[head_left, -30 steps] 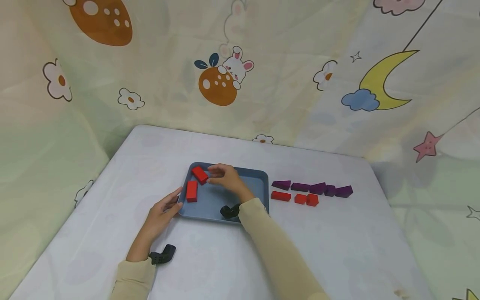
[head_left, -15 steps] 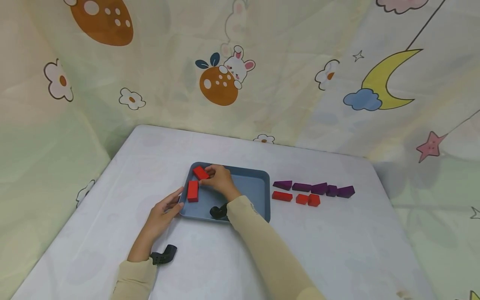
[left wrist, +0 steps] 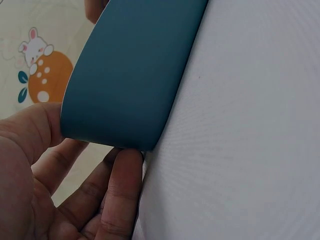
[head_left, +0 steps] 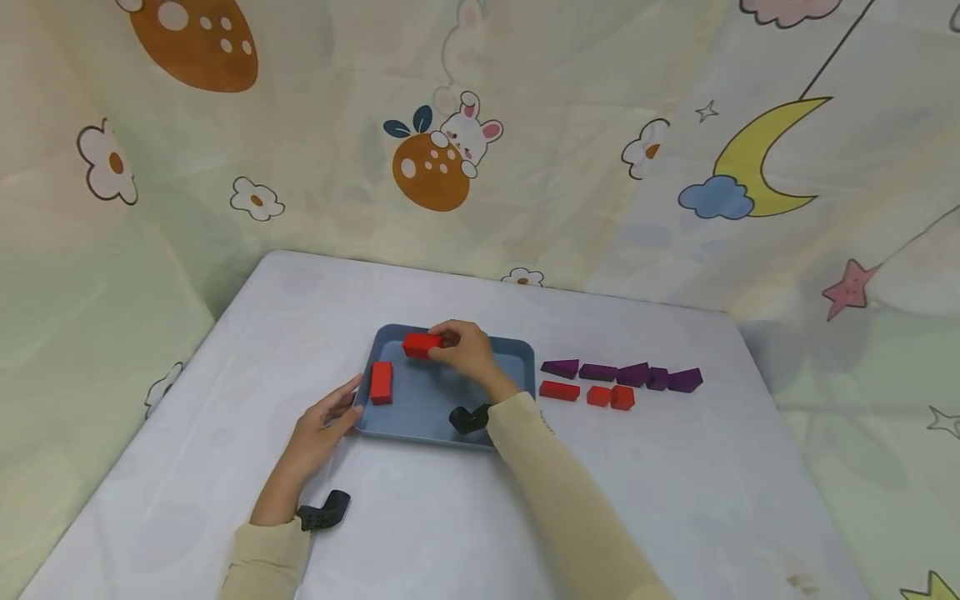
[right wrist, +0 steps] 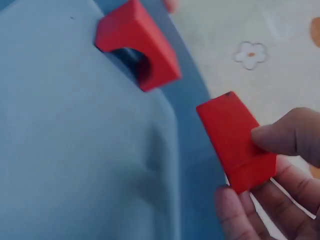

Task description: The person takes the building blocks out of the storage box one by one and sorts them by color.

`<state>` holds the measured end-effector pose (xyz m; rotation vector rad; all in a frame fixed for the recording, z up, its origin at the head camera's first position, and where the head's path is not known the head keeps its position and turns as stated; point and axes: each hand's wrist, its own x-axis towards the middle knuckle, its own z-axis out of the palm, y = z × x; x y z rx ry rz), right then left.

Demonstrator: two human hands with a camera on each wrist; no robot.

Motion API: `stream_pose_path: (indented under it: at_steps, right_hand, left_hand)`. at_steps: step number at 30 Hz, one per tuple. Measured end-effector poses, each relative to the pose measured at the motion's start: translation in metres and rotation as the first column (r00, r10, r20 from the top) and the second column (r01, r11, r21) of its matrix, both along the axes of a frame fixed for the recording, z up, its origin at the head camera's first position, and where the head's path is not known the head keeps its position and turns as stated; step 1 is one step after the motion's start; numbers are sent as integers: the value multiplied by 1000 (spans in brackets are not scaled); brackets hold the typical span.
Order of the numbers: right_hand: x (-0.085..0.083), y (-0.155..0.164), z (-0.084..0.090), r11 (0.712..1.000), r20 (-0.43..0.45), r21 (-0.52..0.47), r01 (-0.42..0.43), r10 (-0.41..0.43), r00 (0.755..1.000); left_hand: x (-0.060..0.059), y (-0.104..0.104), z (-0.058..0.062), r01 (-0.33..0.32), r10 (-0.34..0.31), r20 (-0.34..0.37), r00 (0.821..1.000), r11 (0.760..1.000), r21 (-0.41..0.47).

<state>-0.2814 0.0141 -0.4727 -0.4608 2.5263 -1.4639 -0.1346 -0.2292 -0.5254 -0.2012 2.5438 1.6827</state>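
Note:
A blue tray lies on the white table. My right hand pinches a red rectangular block over the tray's far rim; the right wrist view shows that red rectangular block between thumb and fingers of my right hand. A red arch block lies at the tray's left side, the same red arch block inside the tray. My left hand rests with straight fingers against the tray's near-left corner.
Right of the tray lie a row of purple blocks and, in front of it, three red blocks. A patterned cloth backdrop rises behind the table. Black camera mounts sit on both wrists.
My right hand has carried the red rectangular block from the tray's far-left corner a little to the right and turned it level. The left hand and the arch block have stayed put.

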Motion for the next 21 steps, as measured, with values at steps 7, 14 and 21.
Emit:
stream_pose_path:
  at_steps: [7, 14, 21]
  right_hand:
    - [11, 52, 21, 989, 15, -141, -33, 35, 999]
    - [24, 105, 26, 968, 29, -251, 3, 4, 1000]
    - [40, 161, 26, 969, 11, -243, 35, -34, 999]
  left_hand:
    - [-1, 0, 0, -3, 3, 1, 1000, 1000, -15]
    - [-2, 0, 0, -3, 3, 3, 1000, 1000, -13]
    - [-2, 1, -1, 0, 0, 14, 1000, 1000, -22]
